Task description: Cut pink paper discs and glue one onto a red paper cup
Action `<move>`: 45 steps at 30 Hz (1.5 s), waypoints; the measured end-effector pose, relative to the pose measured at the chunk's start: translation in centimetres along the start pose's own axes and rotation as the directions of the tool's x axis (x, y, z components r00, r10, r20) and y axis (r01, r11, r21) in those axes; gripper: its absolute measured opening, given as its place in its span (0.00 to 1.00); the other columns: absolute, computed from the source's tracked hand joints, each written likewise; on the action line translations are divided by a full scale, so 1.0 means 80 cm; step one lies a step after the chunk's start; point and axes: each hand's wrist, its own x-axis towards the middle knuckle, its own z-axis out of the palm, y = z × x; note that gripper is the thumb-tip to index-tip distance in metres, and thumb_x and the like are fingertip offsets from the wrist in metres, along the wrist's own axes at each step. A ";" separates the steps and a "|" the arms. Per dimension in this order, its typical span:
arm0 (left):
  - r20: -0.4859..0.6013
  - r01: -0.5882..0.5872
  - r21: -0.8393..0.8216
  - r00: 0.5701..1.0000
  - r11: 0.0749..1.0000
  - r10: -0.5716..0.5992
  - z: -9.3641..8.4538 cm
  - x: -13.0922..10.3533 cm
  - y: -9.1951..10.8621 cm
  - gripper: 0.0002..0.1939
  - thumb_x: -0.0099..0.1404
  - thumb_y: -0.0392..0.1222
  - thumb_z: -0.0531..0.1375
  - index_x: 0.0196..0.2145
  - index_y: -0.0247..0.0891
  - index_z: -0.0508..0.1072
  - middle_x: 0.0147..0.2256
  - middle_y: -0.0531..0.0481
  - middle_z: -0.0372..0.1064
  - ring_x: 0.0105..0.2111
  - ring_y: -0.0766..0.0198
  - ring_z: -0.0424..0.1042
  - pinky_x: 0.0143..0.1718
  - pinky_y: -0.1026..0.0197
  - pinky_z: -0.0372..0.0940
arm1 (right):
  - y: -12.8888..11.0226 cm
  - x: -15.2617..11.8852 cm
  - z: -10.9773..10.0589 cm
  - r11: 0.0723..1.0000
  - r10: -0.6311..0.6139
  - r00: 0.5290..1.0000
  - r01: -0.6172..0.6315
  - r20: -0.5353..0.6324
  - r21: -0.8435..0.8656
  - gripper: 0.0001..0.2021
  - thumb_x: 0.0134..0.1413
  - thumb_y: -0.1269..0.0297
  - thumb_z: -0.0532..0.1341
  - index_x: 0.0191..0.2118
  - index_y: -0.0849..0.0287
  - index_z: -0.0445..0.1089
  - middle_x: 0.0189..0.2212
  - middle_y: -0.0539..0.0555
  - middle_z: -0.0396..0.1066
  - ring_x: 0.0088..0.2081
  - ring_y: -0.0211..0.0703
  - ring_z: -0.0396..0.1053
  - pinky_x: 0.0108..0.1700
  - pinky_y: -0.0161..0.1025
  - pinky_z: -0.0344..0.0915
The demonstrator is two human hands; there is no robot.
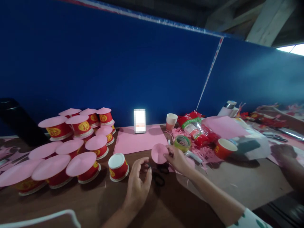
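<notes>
My right hand point(177, 158) pinches the edge of a small pink paper disc point(159, 154), held above the table. To its left, my left hand point(139, 182) is raised with fingers curved and apart, nothing clearly between them. Black-handled scissors point(158, 179) lie on the table between and beneath the hands. Just left of my left hand, a red paper cup point(118, 167) stands upside down, its white base up and bare. Further left are several upturned red cups with wide pink paper cones on top, such as this pink cone point(81, 163).
Behind the hands lies a pink sheet point(140, 139) with a bright blurred screen. On the right are green tape point(182, 143), a red packet point(194, 126), pink shreds and an upright red cup point(225, 148). Another person's hand point(283, 153) is at the far right.
</notes>
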 end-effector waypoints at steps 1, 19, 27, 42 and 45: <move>0.030 -0.009 0.035 1.000 0.999 0.008 0.000 0.000 0.000 0.16 0.60 0.37 0.52 0.46 0.37 0.63 0.43 0.43 0.64 0.40 0.61 0.67 0.40 0.59 0.65 | 0.001 0.004 0.000 1.000 -0.007 1.000 0.007 -0.009 -0.028 0.09 0.48 0.70 0.55 0.37 0.62 0.66 0.24 0.49 0.68 0.26 0.39 0.63 0.28 0.32 0.58; 0.505 -0.386 0.425 0.852 0.819 0.140 0.003 -0.011 0.003 0.14 0.58 0.39 0.55 0.43 0.41 0.69 0.44 0.44 0.65 0.44 0.55 0.63 0.45 0.50 0.61 | 0.012 0.041 0.019 0.907 -0.039 0.989 -0.025 -0.143 -0.420 0.05 0.53 0.65 0.54 0.35 0.56 0.65 0.27 0.51 0.71 0.29 0.41 0.68 0.29 0.32 0.55; 0.508 -0.373 0.367 0.848 0.852 0.153 0.003 -0.010 0.005 0.10 0.58 0.38 0.54 0.39 0.40 0.70 0.40 0.44 0.65 0.42 0.57 0.64 0.43 0.53 0.62 | -0.015 0.039 0.014 0.790 -0.138 0.989 0.145 0.058 -0.595 0.05 0.53 0.68 0.55 0.36 0.56 0.64 0.36 0.53 0.68 0.35 0.42 0.66 0.32 0.33 0.56; 0.483 -0.351 0.483 0.871 0.802 0.089 0.004 -0.011 0.012 0.05 0.59 0.39 0.53 0.29 0.40 0.67 0.33 0.48 0.66 0.36 0.58 0.64 0.37 0.56 0.60 | 0.031 -0.038 -0.052 0.899 0.013 0.999 -0.030 -0.041 -0.437 0.11 0.52 0.61 0.55 0.41 0.54 0.69 0.32 0.52 0.74 0.34 0.43 0.70 0.34 0.35 0.61; 0.469 -0.332 0.506 0.881 0.796 0.070 0.004 -0.010 0.015 0.07 0.60 0.40 0.52 0.26 0.39 0.66 0.31 0.48 0.65 0.34 0.59 0.64 0.36 0.57 0.60 | 0.044 -0.044 -0.072 0.896 0.038 0.995 -0.077 -0.096 -0.437 0.11 0.52 0.61 0.54 0.38 0.56 0.70 0.32 0.52 0.74 0.33 0.43 0.71 0.33 0.35 0.62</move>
